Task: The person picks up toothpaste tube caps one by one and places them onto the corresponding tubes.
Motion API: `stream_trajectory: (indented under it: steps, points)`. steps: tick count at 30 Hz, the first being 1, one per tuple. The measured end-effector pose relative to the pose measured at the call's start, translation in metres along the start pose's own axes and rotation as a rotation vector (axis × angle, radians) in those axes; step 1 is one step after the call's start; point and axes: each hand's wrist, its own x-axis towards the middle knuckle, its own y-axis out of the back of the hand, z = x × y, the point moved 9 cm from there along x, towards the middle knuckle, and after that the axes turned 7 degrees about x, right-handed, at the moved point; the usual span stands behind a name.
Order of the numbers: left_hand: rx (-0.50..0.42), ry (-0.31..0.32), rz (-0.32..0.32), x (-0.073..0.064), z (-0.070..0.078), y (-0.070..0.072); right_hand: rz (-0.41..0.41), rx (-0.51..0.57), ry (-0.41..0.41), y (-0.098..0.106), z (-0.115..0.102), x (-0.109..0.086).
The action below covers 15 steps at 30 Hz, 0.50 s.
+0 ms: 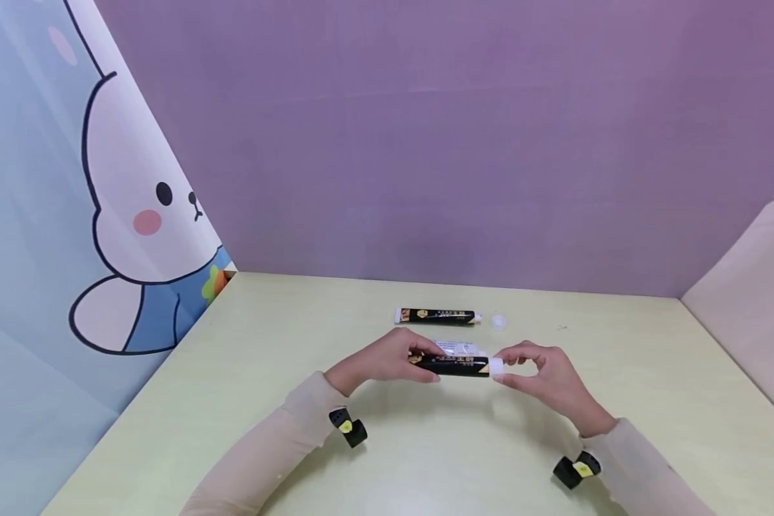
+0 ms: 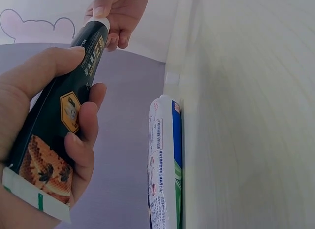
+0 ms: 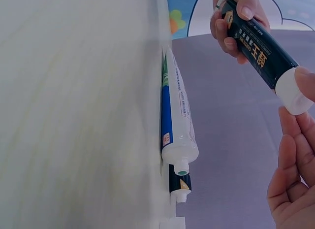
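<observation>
My left hand [image 1: 396,356] grips a black toothpaste tube [image 1: 458,367], held up over the table. Honeycomb art and a pale crimped end show on this tube [image 2: 44,155] in the left wrist view. At its other end is a white cap [image 1: 496,366], pinched between the thumb and fingers of my right hand [image 1: 548,376]. Just behind, partly hidden by the held tube, lies a white toothpaste tube [image 1: 456,348]. Its bare nozzle [image 3: 181,168] faces the right wrist camera.
Farther back on the pale table [image 1: 297,315] lies another black toothpaste tube [image 1: 435,316], nozzle to the right. A loose whitish cap [image 1: 498,320] rests beside that nozzle. A purple backdrop [image 1: 426,158] rises at the table's far edge, and a cartoon-printed curtain [image 1: 129,236] hangs at left.
</observation>
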Motion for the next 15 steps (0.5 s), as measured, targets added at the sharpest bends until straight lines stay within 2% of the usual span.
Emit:
stream_trajectory:
  steps: [9, 15]
  points:
    - [0.011, -0.014, 0.045, 0.0004, -0.0002, 0.0036, 0.023, 0.013, 0.015, 0.0021, -0.0011, 0.0021]
    - [0.017, 0.007, 0.041, 0.0009, -0.0025, 0.0014, 0.001, 0.012, 0.022, -0.0003, 0.0019, 0.0009]
